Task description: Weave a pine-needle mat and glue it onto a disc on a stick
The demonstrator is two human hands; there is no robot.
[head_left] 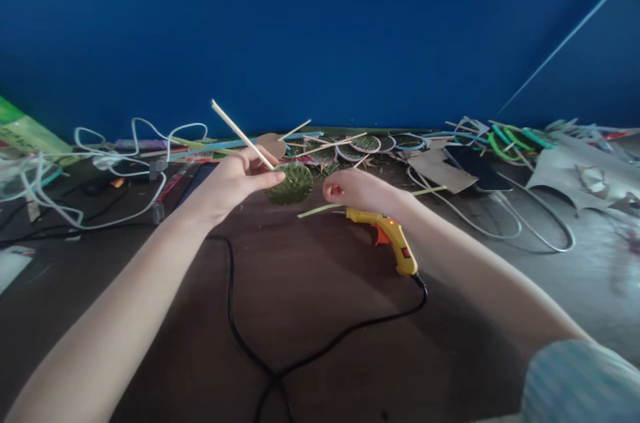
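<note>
My left hand is closed, thumb and fingers pinching a pale wooden stick together with a round green disc that looks covered in leafy bits. The stick slants up to the left; the disc faces me. A little to the right, my right hand is curled up with its fingertips tucked in, and whatever they may hold is hidden. Below my right wrist, a yellow glue gun with an orange trigger and a lit red light lies on the dark table. A pale green strip lies by its nozzle.
The glue gun's black cord loops across the front of the table. White cables tangle at the left. Along the blue wall lie round green pieces, sticks, cardboard, a dark phone and coloured strips.
</note>
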